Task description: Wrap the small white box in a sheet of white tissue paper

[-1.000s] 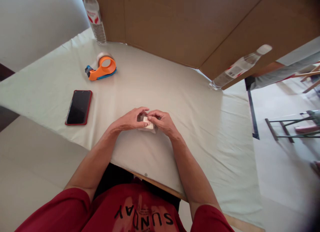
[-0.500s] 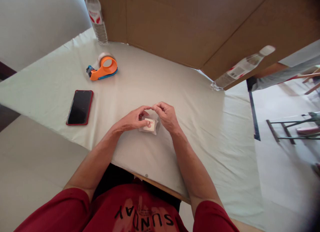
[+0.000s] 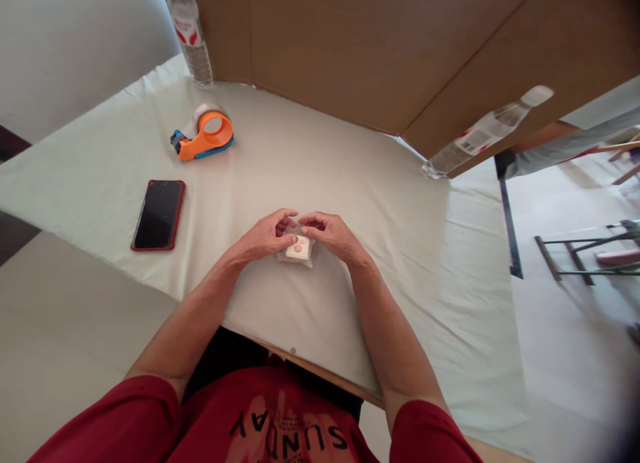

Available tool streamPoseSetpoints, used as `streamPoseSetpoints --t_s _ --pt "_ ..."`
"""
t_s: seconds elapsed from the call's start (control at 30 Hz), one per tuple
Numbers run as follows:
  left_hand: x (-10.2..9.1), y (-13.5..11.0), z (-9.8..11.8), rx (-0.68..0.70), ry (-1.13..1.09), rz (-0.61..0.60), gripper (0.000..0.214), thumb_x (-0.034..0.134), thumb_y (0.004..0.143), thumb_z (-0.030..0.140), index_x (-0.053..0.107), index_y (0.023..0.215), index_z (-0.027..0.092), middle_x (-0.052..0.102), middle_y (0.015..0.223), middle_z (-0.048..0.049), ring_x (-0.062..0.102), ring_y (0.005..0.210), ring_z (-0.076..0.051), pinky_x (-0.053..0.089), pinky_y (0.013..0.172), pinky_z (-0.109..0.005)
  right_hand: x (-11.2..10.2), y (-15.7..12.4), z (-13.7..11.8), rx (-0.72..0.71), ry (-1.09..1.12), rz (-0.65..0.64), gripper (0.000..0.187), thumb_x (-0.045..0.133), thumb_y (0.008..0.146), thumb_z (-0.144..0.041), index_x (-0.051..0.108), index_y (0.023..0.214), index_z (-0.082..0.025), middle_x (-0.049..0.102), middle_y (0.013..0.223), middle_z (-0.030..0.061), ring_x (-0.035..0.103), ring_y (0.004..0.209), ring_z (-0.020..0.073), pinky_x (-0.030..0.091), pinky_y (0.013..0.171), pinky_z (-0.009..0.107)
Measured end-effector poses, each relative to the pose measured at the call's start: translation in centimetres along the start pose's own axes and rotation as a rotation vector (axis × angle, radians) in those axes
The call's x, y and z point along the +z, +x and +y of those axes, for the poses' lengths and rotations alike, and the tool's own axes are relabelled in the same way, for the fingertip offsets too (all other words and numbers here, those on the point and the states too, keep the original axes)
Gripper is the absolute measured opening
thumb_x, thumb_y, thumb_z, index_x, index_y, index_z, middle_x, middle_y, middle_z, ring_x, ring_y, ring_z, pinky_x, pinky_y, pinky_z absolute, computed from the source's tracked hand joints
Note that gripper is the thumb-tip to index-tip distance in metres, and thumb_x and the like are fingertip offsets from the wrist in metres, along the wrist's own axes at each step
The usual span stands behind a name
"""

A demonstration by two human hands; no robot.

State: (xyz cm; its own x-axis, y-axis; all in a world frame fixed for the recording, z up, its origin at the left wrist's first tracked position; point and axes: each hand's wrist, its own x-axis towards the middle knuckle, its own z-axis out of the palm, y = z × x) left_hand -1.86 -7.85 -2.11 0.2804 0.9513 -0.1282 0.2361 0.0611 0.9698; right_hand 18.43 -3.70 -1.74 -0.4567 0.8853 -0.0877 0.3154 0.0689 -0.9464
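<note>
A small, square cream-coloured block [image 3: 298, 248] with a red print on top lies on a thin translucent wrapper [image 3: 303, 262] on the table. My left hand [image 3: 266, 238] curls round its left side, the thumb at the block's upper left corner. Under that hand, part of the wrapper is hidden. On the other side, my right hand [image 3: 334, 235] is bent over the block's upper right, with a gap between thumb and forefinger. Whether its thumb touches the block or only the wrapper, I cannot tell.
A red-cased phone [image 3: 159, 215] and an orange tape dispenser [image 3: 206, 138] lie to the left on the cloth-covered table [image 3: 400, 270]. Clear plastic bottles stand at the back left [image 3: 193, 40] and right [image 3: 483, 138], against a brown cardboard panel [image 3: 325, 50].
My right hand has come down from a fingertip pinch above the block to its upper right edge. My left thumb has slid off the block's top, uncovering the red print.
</note>
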Motion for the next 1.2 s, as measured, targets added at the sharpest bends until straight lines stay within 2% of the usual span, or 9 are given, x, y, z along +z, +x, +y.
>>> streamPoseSetpoints --t_s 0.1,0.2,0.33,0.57,0.8,0.9,1.0,1.2 --pt "-0.1 0.0 0.0 -0.002 0.003 0.012 0.064 0.068 0.073 0.03 0.053 0.133 0.015 0.063 0.119 -0.012 0.06 0.097 -0.019 0.051 0.085 -0.033 0.4 0.4 0.0 0.012 -0.006 0.0 0.023 0.068 0.078 -0.039 0.073 0.084 -0.017 0.07 0.078 0.0015 0.06 0.072 0.0155 0.046 0.069 0.029" --pt "-0.1 0.1 -0.1 -0.014 -0.009 0.031 0.065 0.069 0.073 0.028 0.052 0.134 0.015 0.062 0.121 -0.0123 0.06 0.096 -0.018 0.051 0.087 -0.033 0.6 0.7 0.0 0.015 -0.003 0.053 0.022 0.064 0.079 -0.038 0.071 0.078 -0.018 0.066 0.071 -0.0007 0.054 0.066 0.0133 0.041 0.064 0.028" --pt "0.1 0.3 -0.5 -0.014 -0.083 0.037 0.062 0.067 0.075 0.026 0.052 0.134 0.014 0.064 0.116 -0.0111 0.061 0.095 -0.018 0.052 0.085 -0.032 0.8 0.9 0.1 0.016 0.033 0.117 0.019 0.065 0.076 -0.037 0.067 0.072 -0.019 0.065 0.069 -0.0015 0.053 0.066 0.013 0.041 0.065 0.027" --pt "0.1 0.5 -0.8 -0.003 -0.168 0.036 0.052 0.066 0.077 0.025 0.055 0.128 0.015 0.066 0.107 -0.0085 0.063 0.093 -0.017 0.051 0.084 -0.031 0.5 1.0 0.4 0.005 0.087 0.145 0.019 0.063 0.077 -0.038 0.067 0.072 -0.019 0.066 0.071 0.0001 0.056 0.07 0.0146 0.043 0.068 0.028" --pt "0.2 0.6 -0.7 -0.018 -0.16 0.048 0.053 0.066 0.076 0.025 0.056 0.127 0.014 0.066 0.11 -0.0097 0.064 0.091 -0.017 0.052 0.082 -0.031 -0.2 0.5 0.6 0.071 0.075 0.033 0.027 0.068 0.074 -0.04 0.074 0.089 -0.018 0.07 0.081 0.0012 0.055 0.069 0.0133 0.043 0.065 0.027" --pt "0.1 0.5 -0.8 -0.007 -0.166 0.048 0.051 0.067 0.075 0.024 0.057 0.125 0.015 0.066 0.109 -0.0088 0.064 0.09 -0.016 0.052 0.08 -0.03 0.0 0.8 0.5 0.072 0.042 -0.007 0.023 0.067 0.073 -0.038 0.072 0.082 -0.018 0.066 0.072 -0.0008 0.051 0.064 0.0123 0.039 0.059 0.025" --pt "0.0 0.5 -0.8 0.005 -0.171 0.06 0.049 0.067 0.076 0.024 0.058 0.123 0.015 0.067 0.107 -0.0081 0.064 0.09 -0.016 0.052 0.08 -0.029 0.4 1.0 0.4 0.056 0.017 0.006 0.018 0.064 0.073 -0.036 0.067 0.072 -0.019 0.057 0.063 -0.0036 0.045 0.059 0.0109 0.035 0.056 0.025" --pt "0.0 0.4 -0.2 0.008 -0.207 0.083 0.043 0.065 0.078 0.026 0.058 0.119 0.014 0.066 0.091 -0.0034 0.061 0.082 -0.014 0.048 0.074 -0.025 0.8 1.1 0.0 -0.001 0.107 0.094 0.018 0.064 0.074 -0.037 0.063 0.072 -0.019 0.058 0.065 -0.0034 0.047 0.061 0.0115 0.037 0.06 0.026"
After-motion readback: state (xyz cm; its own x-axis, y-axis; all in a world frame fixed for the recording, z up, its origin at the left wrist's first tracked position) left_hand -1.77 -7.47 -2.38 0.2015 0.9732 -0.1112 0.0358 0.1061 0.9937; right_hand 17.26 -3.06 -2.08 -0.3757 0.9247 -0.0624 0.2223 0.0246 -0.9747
